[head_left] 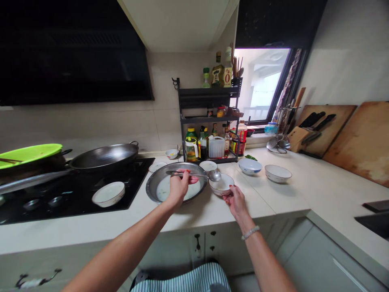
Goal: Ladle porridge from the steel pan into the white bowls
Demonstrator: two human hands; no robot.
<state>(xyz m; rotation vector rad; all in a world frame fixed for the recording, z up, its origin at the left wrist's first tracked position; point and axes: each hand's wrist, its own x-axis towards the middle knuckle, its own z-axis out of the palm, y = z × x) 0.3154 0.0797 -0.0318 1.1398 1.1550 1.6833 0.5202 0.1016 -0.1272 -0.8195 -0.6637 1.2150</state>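
Observation:
My left hand is closed on the handle of a metal ladle, held across a wide metal basin. The ladle's bowl is over the near-left rim of a white bowl. My right hand grips that bowl at its right side, fingers underneath. Whitish liquid with small darker bits lies in the basin. Just behind stands another white bowl with pale contents. A further bowl sits partly hidden behind the basin's left rim.
A filled white bowl rests on the black stove, near a wok. Two bowls, one blue-patterned and one white, stand at right. Behind are a bottle rack, a knife block and cutting boards.

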